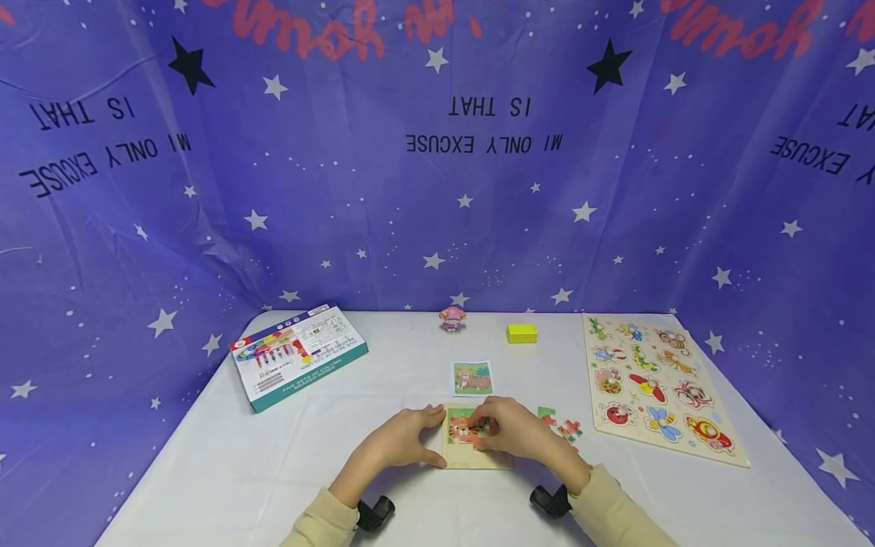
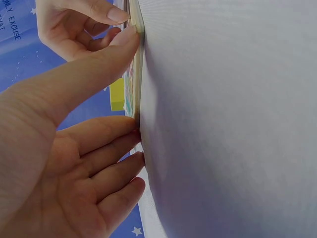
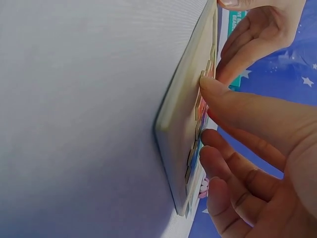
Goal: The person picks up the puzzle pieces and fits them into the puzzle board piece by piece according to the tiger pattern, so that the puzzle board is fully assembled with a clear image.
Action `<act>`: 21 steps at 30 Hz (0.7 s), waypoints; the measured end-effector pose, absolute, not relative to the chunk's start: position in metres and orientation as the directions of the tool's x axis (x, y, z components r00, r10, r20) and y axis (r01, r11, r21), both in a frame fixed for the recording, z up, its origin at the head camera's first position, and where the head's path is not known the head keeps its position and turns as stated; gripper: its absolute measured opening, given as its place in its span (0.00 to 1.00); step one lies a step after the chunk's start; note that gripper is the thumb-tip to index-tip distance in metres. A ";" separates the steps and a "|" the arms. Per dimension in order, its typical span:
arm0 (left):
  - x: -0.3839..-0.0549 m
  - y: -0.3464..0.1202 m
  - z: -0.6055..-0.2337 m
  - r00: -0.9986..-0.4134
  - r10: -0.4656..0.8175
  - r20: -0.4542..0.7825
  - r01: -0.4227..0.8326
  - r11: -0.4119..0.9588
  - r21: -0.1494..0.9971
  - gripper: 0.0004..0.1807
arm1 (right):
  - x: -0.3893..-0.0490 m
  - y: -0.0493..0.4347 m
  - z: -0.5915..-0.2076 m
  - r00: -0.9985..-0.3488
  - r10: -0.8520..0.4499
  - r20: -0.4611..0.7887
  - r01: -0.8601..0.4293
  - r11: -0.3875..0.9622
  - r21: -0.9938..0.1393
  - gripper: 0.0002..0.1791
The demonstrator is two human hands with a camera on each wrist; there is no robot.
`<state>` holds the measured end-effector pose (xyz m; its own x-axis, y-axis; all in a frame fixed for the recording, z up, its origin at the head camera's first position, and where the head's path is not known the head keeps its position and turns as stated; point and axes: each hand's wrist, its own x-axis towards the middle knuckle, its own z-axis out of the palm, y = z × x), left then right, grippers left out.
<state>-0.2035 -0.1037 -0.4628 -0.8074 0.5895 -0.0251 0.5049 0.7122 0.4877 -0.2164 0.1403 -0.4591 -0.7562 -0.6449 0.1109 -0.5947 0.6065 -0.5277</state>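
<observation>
The wooden puzzle board (image 1: 475, 460) lies flat on the worktop (image 1: 191, 479), partly filled along its far side. Right hand (image 1: 514, 429): thumb and index fingers pinch an orange puzzle piece (image 1: 470, 438) at the board. Left hand (image 1: 402, 438): thumb and fingers spread, touching the board's left edge. Loose pieces (image 1: 569, 430) lie right of the board; a picture card (image 1: 472, 378) lies just beyond it. Farther out: yellow block (image 1: 522, 333), boxed set (image 1: 301, 357) at left.

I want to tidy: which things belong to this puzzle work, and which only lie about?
In use:
square wooden puzzle board
loose red-green puzzle pieces
probably square picture card

Lying about:
teal-white cardboard box
pink figurine
yellow rectangular block
wooden insect board
</observation>
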 end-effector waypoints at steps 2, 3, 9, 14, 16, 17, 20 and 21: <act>-0.203 -0.104 -0.462 -0.807 0.591 -0.025 0.506 0.712 0.487 0.46 | -0.216 0.140 -0.459 -0.760 -0.640 0.109 -0.588 0.608 -0.533 0.16; -0.203 -0.104 -0.462 -0.807 0.591 -0.025 0.506 0.711 0.488 0.46 | -0.216 0.140 -0.459 -0.762 -0.638 0.109 -0.586 0.608 -0.536 0.15; -0.203 -0.103 -0.462 -0.806 0.592 -0.026 0.503 0.707 0.496 0.46 | -0.216 0.139 -0.460 -0.782 -0.613 0.107 -0.559 0.616 -0.555 0.15; -0.203 -0.103 -0.462 -0.807 0.589 -0.030 0.498 0.709 0.500 0.46 | -0.216 0.137 -0.463 -0.799 -0.591 0.111 -0.543 0.630 -0.555 0.14; -0.203 -0.103 -0.463 -0.809 0.588 -0.032 0.496 0.710 0.500 0.46 | -0.216 0.137 -0.464 -0.800 -0.590 0.114 -0.544 0.629 -0.555 0.14; -0.203 -0.103 -0.463 -0.809 0.586 -0.033 0.495 0.711 0.499 0.46 | -0.216 0.137 -0.464 -0.799 -0.590 0.115 -0.544 0.629 -0.555 0.14; -0.204 -0.103 -0.463 -0.810 0.586 -0.032 0.495 0.712 0.498 0.46 | -0.216 0.137 -0.464 -0.794 -0.595 0.122 -0.552 0.623 -0.554 0.14; -0.204 -0.103 -0.464 -0.810 0.586 -0.032 0.495 0.712 0.498 0.46 | -0.216 0.137 -0.464 -0.793 -0.596 0.122 -0.552 0.621 -0.556 0.14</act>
<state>-0.2038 -0.1030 -0.4637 -0.8096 0.5861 -0.0320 0.4955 0.7116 0.4981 -0.2162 0.1372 -0.4644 -0.7935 -0.5962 0.1223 -0.5525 0.6213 -0.5557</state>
